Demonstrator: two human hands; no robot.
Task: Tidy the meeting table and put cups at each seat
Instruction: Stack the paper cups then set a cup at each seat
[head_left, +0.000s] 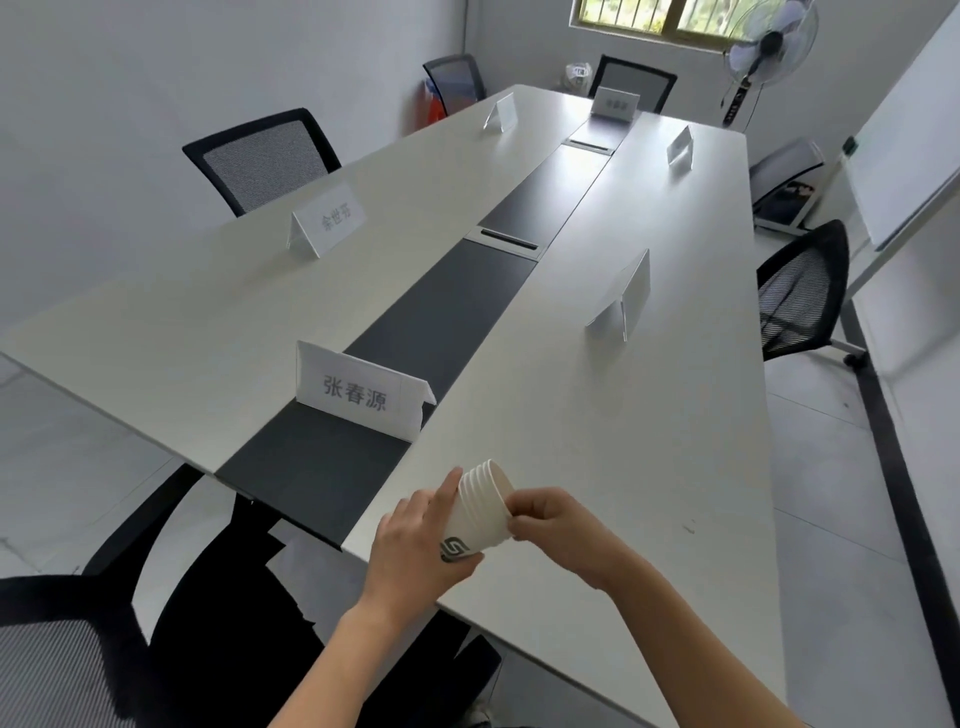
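Hands, left hand (415, 540), right hand (556, 525), clamped round 1 cup stack (480, 504); 6 name cards (363, 389) on 1 table (623, 441).

Your stack of white paper cups (480, 512), held over the near end of the bench (649, 441)

Several cups sit nested and tilted, rims pointing up and away from you, with a dark logo on the outermost cup's side. Your left hand (415, 540) grips the base; your right hand (556, 525) pinches the rims.
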